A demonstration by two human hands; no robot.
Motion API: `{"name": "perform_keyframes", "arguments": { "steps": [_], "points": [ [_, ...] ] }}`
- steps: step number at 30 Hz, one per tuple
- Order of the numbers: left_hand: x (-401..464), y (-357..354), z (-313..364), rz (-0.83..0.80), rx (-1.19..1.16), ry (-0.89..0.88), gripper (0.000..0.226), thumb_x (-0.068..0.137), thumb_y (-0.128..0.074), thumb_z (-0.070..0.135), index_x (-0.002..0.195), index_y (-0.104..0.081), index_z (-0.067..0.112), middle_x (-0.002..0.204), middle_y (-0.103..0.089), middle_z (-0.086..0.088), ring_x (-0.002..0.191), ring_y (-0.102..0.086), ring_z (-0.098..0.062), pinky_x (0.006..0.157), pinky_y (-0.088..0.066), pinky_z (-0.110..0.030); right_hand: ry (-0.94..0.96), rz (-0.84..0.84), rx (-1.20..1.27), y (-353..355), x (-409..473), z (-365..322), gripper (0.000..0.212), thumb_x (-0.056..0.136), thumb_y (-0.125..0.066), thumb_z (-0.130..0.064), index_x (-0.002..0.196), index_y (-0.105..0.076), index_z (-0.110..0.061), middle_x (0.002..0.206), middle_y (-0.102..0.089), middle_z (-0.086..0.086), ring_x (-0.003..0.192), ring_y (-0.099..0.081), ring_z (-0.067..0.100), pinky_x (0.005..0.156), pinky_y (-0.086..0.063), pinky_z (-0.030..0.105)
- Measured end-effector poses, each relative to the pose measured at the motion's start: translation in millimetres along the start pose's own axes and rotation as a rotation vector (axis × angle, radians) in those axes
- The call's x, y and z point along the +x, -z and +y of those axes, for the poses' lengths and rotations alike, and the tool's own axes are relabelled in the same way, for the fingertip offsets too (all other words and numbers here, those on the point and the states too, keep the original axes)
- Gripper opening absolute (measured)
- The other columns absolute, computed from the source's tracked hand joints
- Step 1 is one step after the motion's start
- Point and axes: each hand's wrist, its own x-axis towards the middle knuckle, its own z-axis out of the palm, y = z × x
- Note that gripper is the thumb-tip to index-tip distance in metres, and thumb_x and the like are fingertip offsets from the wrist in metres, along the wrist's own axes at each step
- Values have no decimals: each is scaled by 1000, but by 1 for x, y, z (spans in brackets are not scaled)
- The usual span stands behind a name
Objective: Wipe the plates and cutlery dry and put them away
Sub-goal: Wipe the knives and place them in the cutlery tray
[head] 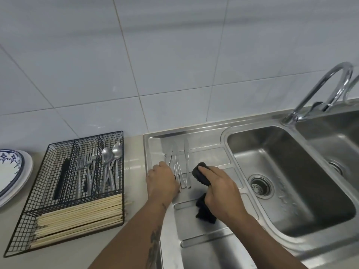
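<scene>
Three steel knives (179, 162) lie side by side on the steel drainboard (209, 154), blades pointing to the wall. My left hand (162, 179) rests over the leftmost knife handles, fingers curled down on them; whether it grips one is hidden. My right hand (219, 189) is just right of the knives, shut on a black cloth (202, 174) that hangs out below the fist. A black wire cutlery basket (114, 191) on the counter holds forks (87, 167), spoons (111, 162), a dark-handled item and wooden chopsticks (79, 218). Stacked plates (11, 171), the top one blue-patterned, sit at the far left.
A deep steel sink basin (291, 181) with a drain strainer (260, 186) lies right of the drainboard. A chrome tap (320, 90) arches over it from the back right. A second basin (338, 136) shows at the far right. White wall tiles stand behind the counter.
</scene>
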Motion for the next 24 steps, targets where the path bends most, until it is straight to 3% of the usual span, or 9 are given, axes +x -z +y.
{"name": "perform_keyframes", "arguments": {
  "steps": [6,10,15,19,21,24],
  "points": [
    [6,9,-6,-53,19,-7,42,88,-59,14,128,-47,8,125,-53,-11,116,-55,-28,94,-47,-34,25,-14,3,-1,-1,-2,65,70,-45,2,130,-61,-14,122,-63,-1,102,-58,29,86,-55,42],
    [3,25,-17,-98,-20,-36,35,93,-54,14,128,-52,9,120,-48,-8,110,-59,-28,89,-50,-35,22,-38,9,0,-3,-5,65,72,-52,8,133,-60,-15,126,-61,-3,107,-57,26,91,-52,38],
    [-17,54,-30,-99,-120,-135,23,90,-47,21,101,-66,13,96,-56,-4,82,-58,-22,73,-52,-35,77,-6,-8,4,-2,-14,67,73,-53,8,135,-58,-16,128,-60,-3,109,-57,24,92,-52,39],
    [-47,79,-32,-31,-141,-291,18,93,-50,26,79,-60,21,80,-57,3,73,-56,-17,61,-42,-30,210,113,-48,11,-1,-36,63,69,-47,3,128,-62,-12,126,-62,1,108,-59,26,94,-53,40],
    [-64,91,-33,-3,-152,-380,21,92,-52,27,73,-58,22,74,-57,4,71,-58,-18,61,-45,-31,334,144,-166,15,-4,-45,65,62,-56,2,125,-63,-13,126,-63,3,116,-57,28,107,-42,43],
    [-77,106,-35,48,-183,-440,22,94,-55,33,78,-64,21,75,-60,7,73,-59,-17,67,-51,-34,413,109,-335,20,-4,-42,74,54,-77,-3,126,-61,-15,128,-62,4,124,-54,31,111,-30,49]
  ]
}}
